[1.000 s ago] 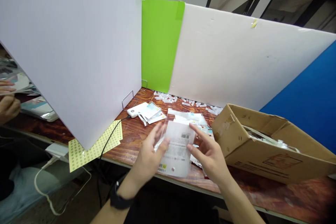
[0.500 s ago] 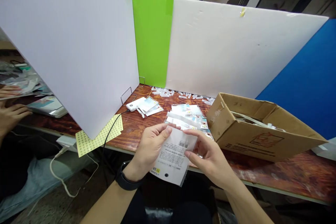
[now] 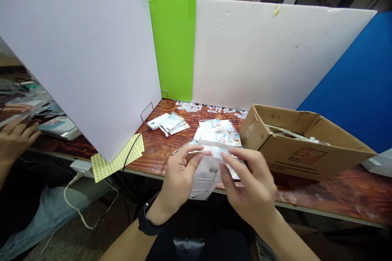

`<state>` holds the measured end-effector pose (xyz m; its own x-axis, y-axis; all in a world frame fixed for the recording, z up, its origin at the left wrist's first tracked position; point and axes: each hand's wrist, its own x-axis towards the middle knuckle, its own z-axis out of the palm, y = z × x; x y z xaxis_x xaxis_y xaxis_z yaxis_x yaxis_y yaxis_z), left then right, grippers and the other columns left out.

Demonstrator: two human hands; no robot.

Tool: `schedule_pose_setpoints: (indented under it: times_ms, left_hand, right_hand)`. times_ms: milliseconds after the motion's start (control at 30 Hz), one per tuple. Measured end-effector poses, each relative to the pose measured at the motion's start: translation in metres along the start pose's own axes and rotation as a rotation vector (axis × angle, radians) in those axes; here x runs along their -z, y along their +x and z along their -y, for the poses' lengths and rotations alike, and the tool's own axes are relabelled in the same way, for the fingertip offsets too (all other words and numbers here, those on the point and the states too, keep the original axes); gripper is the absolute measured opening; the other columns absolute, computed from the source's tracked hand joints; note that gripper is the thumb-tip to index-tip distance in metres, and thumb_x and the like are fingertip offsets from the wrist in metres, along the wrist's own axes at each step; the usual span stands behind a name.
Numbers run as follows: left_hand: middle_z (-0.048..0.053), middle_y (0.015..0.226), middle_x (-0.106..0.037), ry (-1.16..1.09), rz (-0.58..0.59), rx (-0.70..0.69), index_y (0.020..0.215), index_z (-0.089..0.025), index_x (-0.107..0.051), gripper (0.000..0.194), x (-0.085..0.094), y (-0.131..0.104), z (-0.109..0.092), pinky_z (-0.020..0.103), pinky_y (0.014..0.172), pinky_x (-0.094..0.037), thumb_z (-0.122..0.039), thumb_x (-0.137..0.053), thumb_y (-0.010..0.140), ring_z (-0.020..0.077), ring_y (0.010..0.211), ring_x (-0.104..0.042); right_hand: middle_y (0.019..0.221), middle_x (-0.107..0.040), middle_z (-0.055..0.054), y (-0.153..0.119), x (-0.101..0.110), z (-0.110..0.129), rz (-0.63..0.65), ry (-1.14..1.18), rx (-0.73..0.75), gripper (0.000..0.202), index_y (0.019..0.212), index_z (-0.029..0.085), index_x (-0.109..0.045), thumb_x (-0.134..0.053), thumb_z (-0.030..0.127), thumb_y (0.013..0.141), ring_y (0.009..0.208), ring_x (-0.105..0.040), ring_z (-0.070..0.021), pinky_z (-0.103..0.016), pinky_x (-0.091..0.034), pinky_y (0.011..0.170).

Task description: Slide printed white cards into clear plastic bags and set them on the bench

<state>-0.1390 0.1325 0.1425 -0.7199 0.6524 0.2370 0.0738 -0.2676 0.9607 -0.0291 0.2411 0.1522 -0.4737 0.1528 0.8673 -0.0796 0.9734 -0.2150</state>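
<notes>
Over the table's front edge I hold a clear plastic packet (image 3: pixel 204 181) with a white printed card inside. Black text and a barcode show on the card, which hangs tilted. My left hand (image 3: pixel 179 177) pinches the packet's upper left part between thumb and fingers, and a dark band circles that wrist. At the upper right, the thumb and forefinger of my right hand (image 3: pixel 252 183) close on the packet's top edge. A pale strip lies across the top, slightly blurred. Just behind my fingers are several similar packets (image 3: pixel 219 126) in a loose pile.
A cardboard box (image 3: pixel 306 155) stands at the right. Small clear tubes (image 3: pixel 191 108) lie along the back panel. A white device (image 3: pixel 157 121) with a cable sits beside more cards. Yellow sticker sheets (image 3: pixel 118 161) overhang the edge. Beyond the left divider (image 3: pixel 92 57) is another person's hand (image 3: pixel 15 140).
The packet has risen a little and tilted, its lower part now bent. My right hand has moved to its top edge. The other person's hand has shifted slightly.
</notes>
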Motion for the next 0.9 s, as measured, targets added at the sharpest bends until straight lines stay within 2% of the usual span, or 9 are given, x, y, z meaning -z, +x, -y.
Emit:
schedule_pose_setpoints:
  times_ms: [167,300,500,567,633,733,800,833,900]
  left_hand:
    - [-0.002,0.096,-0.072,0.336,0.06,-0.34,0.11,-0.028,-0.051,0.028,-0.005,-0.016,0.006,0.016,0.074,-0.049,-0.014,-0.049,0.086,0.0111,0.087,-0.066]
    - [-0.001,0.099,-0.071,0.479,0.135,-0.49,0.117,-0.028,-0.044,0.036,-0.002,-0.019,0.006,0.017,0.072,-0.049,-0.01,-0.047,0.086,0.0114,0.087,-0.066]
    - [0.005,0.109,-0.067,0.52,0.224,-0.469,0.121,-0.025,-0.042,0.037,-0.005,-0.017,0.008,0.022,0.073,-0.049,-0.01,-0.042,0.087,0.0141,0.09,-0.065]
    - [0.007,0.109,-0.066,0.501,0.26,-0.438,0.122,-0.024,-0.043,0.036,-0.008,-0.017,0.009,0.023,0.073,-0.049,-0.011,-0.041,0.088,0.0158,0.092,-0.065]
    - [0.006,0.104,-0.069,0.456,0.24,-0.345,0.118,-0.024,-0.046,0.032,-0.008,-0.016,0.009,0.025,0.075,-0.048,-0.015,-0.042,0.088,0.0177,0.092,-0.065]
    - [0.007,0.094,-0.072,0.236,0.124,-0.032,0.109,-0.022,-0.05,0.024,-0.001,-0.011,0.01,0.028,0.071,-0.049,-0.026,-0.05,0.085,0.0214,0.086,-0.067]
    - [0.008,0.09,-0.072,-0.007,0.059,0.168,0.102,-0.02,-0.05,0.023,0.007,-0.006,0.01,0.029,0.064,-0.051,-0.031,-0.055,0.082,0.0226,0.078,-0.068]
    - [0.008,0.088,-0.072,-0.121,0.04,0.232,0.098,-0.018,-0.051,0.023,0.011,-0.004,0.011,0.029,0.06,-0.051,-0.032,-0.057,0.08,0.0221,0.073,-0.068]
    - [0.006,0.083,-0.073,-0.28,0.001,0.297,0.091,-0.017,-0.052,0.021,0.016,0.0,0.012,0.028,0.059,-0.051,-0.03,-0.061,0.078,0.0191,0.067,-0.067]
  right_hand:
    - [0.091,-0.062,-0.007,0.013,-0.002,0.009,0.097,0.143,0.049,0.036,0.107,0.018,-0.057,-0.057,0.002,0.075,0.083,-0.057,-0.0171,-0.031,-0.05,0.072]
    - [0.082,-0.062,-0.005,0.022,0.009,0.004,0.149,0.185,-0.003,0.02,0.092,0.017,-0.062,-0.058,0.006,0.077,0.073,-0.058,-0.0136,-0.024,-0.049,0.063]
    - [0.076,-0.065,-0.005,0.022,0.01,0.004,0.229,-0.009,0.105,0.012,0.085,0.015,-0.063,-0.055,0.008,0.079,0.067,-0.06,-0.0137,-0.024,-0.047,0.06]
    - [0.071,-0.066,-0.005,0.018,0.006,0.005,0.166,-0.11,0.134,0.011,0.077,0.015,-0.062,-0.054,0.008,0.078,0.061,-0.06,-0.0136,-0.024,-0.047,0.057]
    - [0.064,-0.065,-0.002,0.017,0.005,-0.003,0.088,-0.093,0.033,0.013,0.071,0.017,-0.06,-0.052,0.01,0.078,0.055,-0.06,-0.0125,-0.023,-0.046,0.053]
    - [0.068,-0.066,-0.002,0.028,0.022,-0.051,-0.046,-0.001,-0.357,0.015,0.076,0.018,-0.058,-0.045,0.018,0.083,0.056,-0.062,-0.0134,-0.023,-0.047,0.05]
    - [0.08,-0.067,-0.009,0.043,0.043,-0.101,-0.275,-0.211,-0.56,0.018,0.083,0.017,-0.058,-0.041,0.023,0.085,0.069,-0.065,-0.0176,-0.026,-0.048,0.054]
    - [0.084,-0.067,-0.012,0.05,0.053,-0.128,-0.307,-0.397,-0.635,0.022,0.084,0.016,-0.059,-0.039,0.024,0.085,0.077,-0.064,-0.0194,-0.029,-0.048,0.06]
    - [0.08,-0.066,-0.016,0.062,0.07,-0.175,-0.222,-0.464,-0.714,0.02,0.069,0.014,-0.062,-0.048,0.024,0.08,0.084,-0.062,-0.0246,-0.033,-0.045,0.067]
